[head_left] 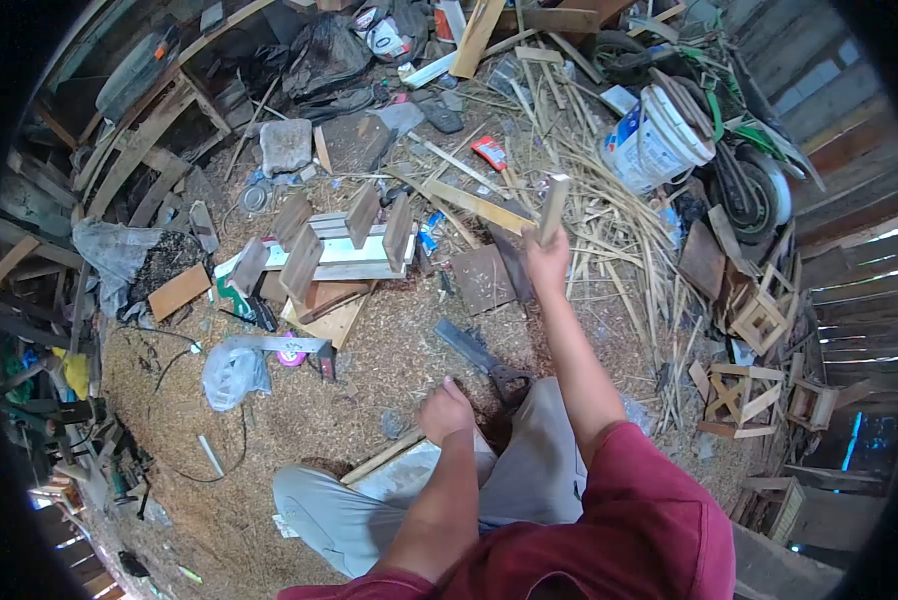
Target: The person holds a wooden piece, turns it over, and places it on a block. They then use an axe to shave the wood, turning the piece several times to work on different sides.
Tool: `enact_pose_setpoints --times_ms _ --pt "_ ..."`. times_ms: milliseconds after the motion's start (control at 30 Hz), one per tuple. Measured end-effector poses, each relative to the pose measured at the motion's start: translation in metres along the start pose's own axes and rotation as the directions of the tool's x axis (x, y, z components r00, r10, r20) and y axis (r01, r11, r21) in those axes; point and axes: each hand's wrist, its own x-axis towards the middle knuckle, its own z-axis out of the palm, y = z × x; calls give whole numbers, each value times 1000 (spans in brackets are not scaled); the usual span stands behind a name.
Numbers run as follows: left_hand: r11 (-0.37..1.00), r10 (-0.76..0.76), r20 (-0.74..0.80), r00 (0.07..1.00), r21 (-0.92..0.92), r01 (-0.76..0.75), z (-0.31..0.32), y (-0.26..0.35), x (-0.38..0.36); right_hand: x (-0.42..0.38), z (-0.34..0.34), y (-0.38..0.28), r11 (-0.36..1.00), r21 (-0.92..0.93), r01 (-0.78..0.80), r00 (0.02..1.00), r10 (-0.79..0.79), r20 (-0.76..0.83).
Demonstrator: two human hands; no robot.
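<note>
Holding a short pale wooden slat (553,205) upright in the right hand (545,262), grip pinched around its lower end, calls for steadiness, while the fisted left hand (445,410) pins a flat pale board (401,470) on the lap.

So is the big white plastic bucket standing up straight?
No, the big white plastic bucket lies tipped on its side among thin wooden strips.
</note>
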Motion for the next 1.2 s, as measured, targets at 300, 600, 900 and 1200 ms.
enact_pose_setpoints --times_ms 300,600,900,1200 --pt "986 -82 128 988 -136 99 -1 -8 -4 -56 -96 -179 947 311 -81 991 110 -75" --pt "970 -40 170 985 -229 79 6 -17 -1 -115 -131 -313 871 363 333 939 -270 -213" --pt "976 -52 120 991 -206 76 -9 -13 -10 -63 -155 -329 716 689 110 993 -111 -43" --pt "980 -141 109 984 -126 154 -21 7 -17 -34 -126 -235 447 860 -247 967 177 185"
